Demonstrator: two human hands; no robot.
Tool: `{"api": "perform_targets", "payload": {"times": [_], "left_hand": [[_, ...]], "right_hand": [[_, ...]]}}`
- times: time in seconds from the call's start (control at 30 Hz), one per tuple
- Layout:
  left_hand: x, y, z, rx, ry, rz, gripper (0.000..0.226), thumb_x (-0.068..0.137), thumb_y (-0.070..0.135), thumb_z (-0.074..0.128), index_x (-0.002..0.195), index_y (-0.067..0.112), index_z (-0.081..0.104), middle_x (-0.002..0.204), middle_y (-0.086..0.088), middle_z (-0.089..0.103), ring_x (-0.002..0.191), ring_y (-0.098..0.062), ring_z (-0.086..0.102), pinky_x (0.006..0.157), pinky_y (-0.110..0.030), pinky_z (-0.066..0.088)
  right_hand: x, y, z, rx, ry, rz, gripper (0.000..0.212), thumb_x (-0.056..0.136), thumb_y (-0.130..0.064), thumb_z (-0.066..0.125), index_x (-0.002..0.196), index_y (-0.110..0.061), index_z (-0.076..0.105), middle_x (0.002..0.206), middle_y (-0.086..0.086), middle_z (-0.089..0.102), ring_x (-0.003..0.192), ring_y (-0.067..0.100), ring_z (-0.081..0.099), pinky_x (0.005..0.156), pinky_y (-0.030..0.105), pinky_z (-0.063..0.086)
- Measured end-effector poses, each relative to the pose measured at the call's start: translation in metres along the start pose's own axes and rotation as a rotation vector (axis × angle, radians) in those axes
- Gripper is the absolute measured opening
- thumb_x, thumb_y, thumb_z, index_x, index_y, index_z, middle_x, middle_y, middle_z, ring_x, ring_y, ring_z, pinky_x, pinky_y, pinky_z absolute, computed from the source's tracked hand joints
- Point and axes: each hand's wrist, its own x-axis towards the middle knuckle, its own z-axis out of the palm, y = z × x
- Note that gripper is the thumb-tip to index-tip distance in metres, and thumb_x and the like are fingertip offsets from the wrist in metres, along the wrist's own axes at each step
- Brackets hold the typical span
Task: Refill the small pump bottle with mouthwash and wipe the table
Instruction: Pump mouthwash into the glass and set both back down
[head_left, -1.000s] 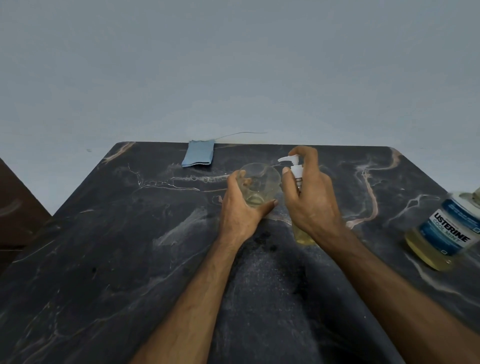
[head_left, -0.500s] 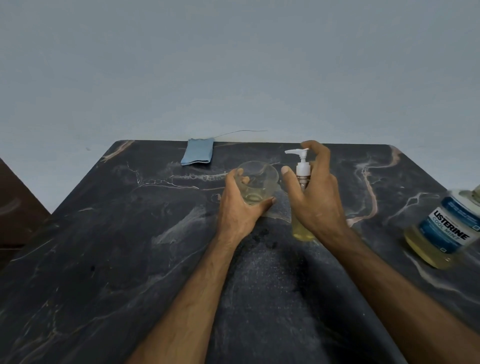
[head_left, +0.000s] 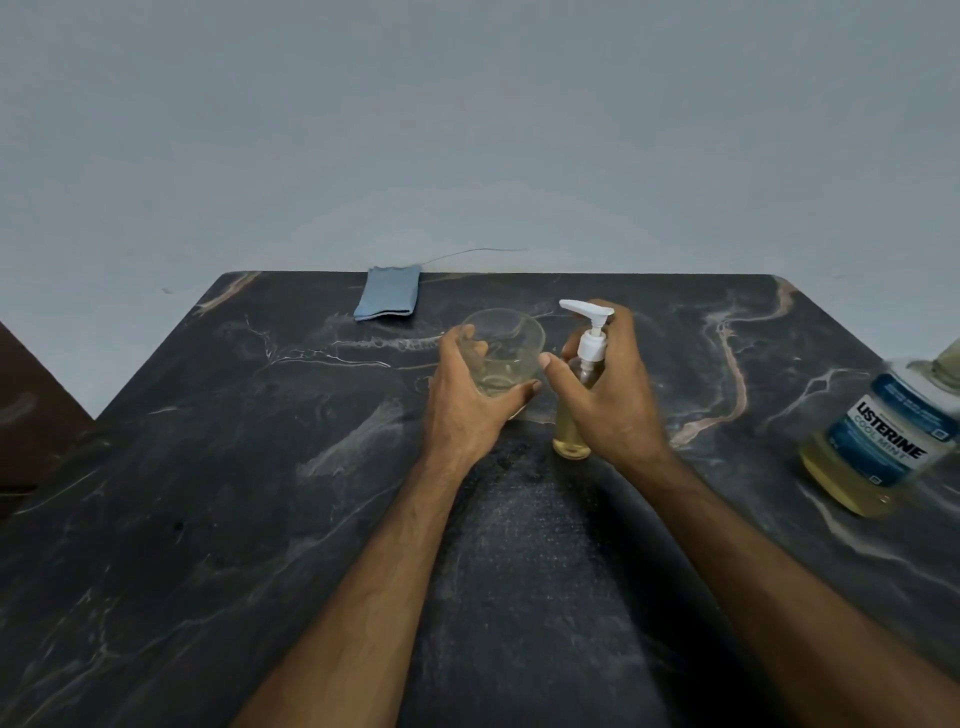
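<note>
A small clear pump bottle (head_left: 570, 431) with yellowish mouthwash and a white pump head stands on the dark marble table (head_left: 260, 493). My right hand (head_left: 613, 395) curls around it, with the index finger up behind the raised pump head. Just left of it stands a clear glass (head_left: 506, 353) with a little yellowish liquid, and my left hand (head_left: 467, 405) grips it from the near side. A large Listerine mouthwash bottle (head_left: 883, 441) stands at the right edge. A folded blue cloth (head_left: 387, 299) lies at the table's far edge.
A grey wall rises right behind the table. A thin wire runs along the wall near the cloth. A brown piece of furniture (head_left: 31, 426) stands off the table's left side. Pale smears mark the marble left of the glass.
The pump head has risen from pressed down to fully up, and my right index finger has lifted with it. My left hand keeps its hold on the glass.
</note>
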Motion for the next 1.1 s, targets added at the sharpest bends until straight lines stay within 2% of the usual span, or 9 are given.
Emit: {"api": "perform_targets", "payload": {"times": [0.17, 0.33, 0.4, 0.5, 0.63, 0.77, 0.87, 1.0, 1.1], "left_hand": [[-0.002, 0.002, -0.002, -0.002, -0.012, 0.008, 0.102, 0.055, 0.057, 0.083, 0.138, 0.031, 0.030, 0.132, 0.006, 0.056, 0.114, -0.014, 0.059, 0.091, -0.030, 0.051], [-0.003, 0.005, -0.004, 0.027, -0.035, -0.007, 0.116, 0.044, 0.075, 0.075, 0.140, 0.029, 0.029, 0.134, 0.003, 0.055, 0.116, -0.016, 0.059, 0.096, -0.037, 0.051], [-0.002, 0.005, -0.005, 0.057, -0.036, -0.007, 0.114, 0.048, 0.069, 0.079, 0.141, 0.028, 0.028, 0.136, 0.002, 0.055, 0.119, -0.015, 0.056, 0.097, -0.032, 0.048], [0.000, 0.001, -0.005, 0.079, -0.033, 0.005, 0.102, 0.060, 0.048, 0.087, 0.141, 0.028, 0.029, 0.135, 0.003, 0.054, 0.120, -0.015, 0.055, 0.098, -0.031, 0.048], [0.001, 0.000, -0.006, 0.088, -0.043, 0.011, 0.100, 0.062, 0.043, 0.088, 0.141, 0.027, 0.028, 0.135, 0.002, 0.054, 0.118, -0.016, 0.057, 0.099, -0.034, 0.049], [0.001, 0.000, -0.007, 0.094, -0.056, 0.026, 0.096, 0.063, 0.038, 0.088, 0.138, 0.027, 0.030, 0.130, 0.004, 0.057, 0.111, -0.014, 0.060, 0.089, -0.024, 0.045], [0.001, 0.001, -0.007, 0.102, -0.063, 0.021, 0.097, 0.063, 0.037, 0.088, 0.139, 0.027, 0.029, 0.131, 0.003, 0.056, 0.111, -0.014, 0.059, 0.088, -0.024, 0.044], [0.000, 0.001, -0.009, 0.116, -0.073, -0.008, 0.099, 0.062, 0.040, 0.088, 0.140, 0.026, 0.027, 0.132, 0.003, 0.053, 0.113, -0.014, 0.055, 0.087, -0.023, 0.041], [0.000, 0.001, -0.010, 0.159, -0.078, -0.024, 0.084, 0.062, 0.040, 0.089, 0.124, 0.031, 0.033, 0.122, 0.009, 0.052, 0.109, -0.012, 0.055, 0.076, -0.012, 0.038]], "right_hand": [[-0.006, 0.000, -0.004, -0.011, 0.004, 0.006, 0.051, 0.086, -0.027, 0.073, 0.125, -0.034, 0.040, 0.094, -0.004, 0.056, 0.080, 0.008, 0.059, 0.070, 0.018, 0.049], [-0.015, 0.002, -0.020, -0.362, -0.022, -0.027, 0.061, 0.077, -0.058, 0.070, 0.127, -0.030, 0.048, 0.101, -0.008, 0.048, 0.088, 0.000, 0.042, 0.074, 0.013, 0.040], [-0.016, 0.000, -0.025, -0.403, -0.048, -0.011, 0.062, 0.076, -0.062, 0.069, 0.121, -0.024, 0.050, 0.103, -0.006, 0.053, 0.089, 0.000, 0.043, 0.073, 0.017, 0.041], [-0.018, -0.002, -0.033, -0.313, -0.114, 0.008, 0.056, 0.078, -0.052, 0.075, 0.122, -0.030, 0.048, 0.107, -0.012, 0.056, 0.095, 0.002, 0.052, 0.074, 0.011, 0.041], [-0.019, -0.004, -0.045, -0.164, -0.215, 0.067, 0.051, 0.083, -0.032, 0.076, 0.123, -0.034, 0.044, 0.103, -0.024, 0.058, 0.098, -0.007, 0.056, 0.076, 0.005, 0.043], [-0.021, -0.002, -0.052, -0.083, -0.284, 0.157, 0.058, 0.086, -0.024, 0.072, 0.135, -0.025, 0.040, 0.115, -0.024, 0.057, 0.105, -0.004, 0.056, 0.082, 0.013, 0.046], [-0.026, -0.001, -0.048, -0.117, -0.229, 0.195, 0.067, 0.081, -0.032, 0.077, 0.136, -0.024, 0.038, 0.124, -0.012, 0.055, 0.109, 0.004, 0.054, 0.089, 0.021, 0.047], [-0.039, 0.004, -0.036, -0.259, -0.087, 0.212, 0.067, 0.074, -0.040, 0.083, 0.127, -0.024, 0.045, 0.113, -0.011, 0.053, 0.102, 0.007, 0.055, 0.079, 0.017, 0.045], [-0.041, 0.009, -0.032, -0.277, -0.053, 0.215, 0.061, 0.076, -0.035, 0.082, 0.125, -0.021, 0.047, 0.110, -0.013, 0.054, 0.098, 0.008, 0.057, 0.077, 0.017, 0.046]]}}
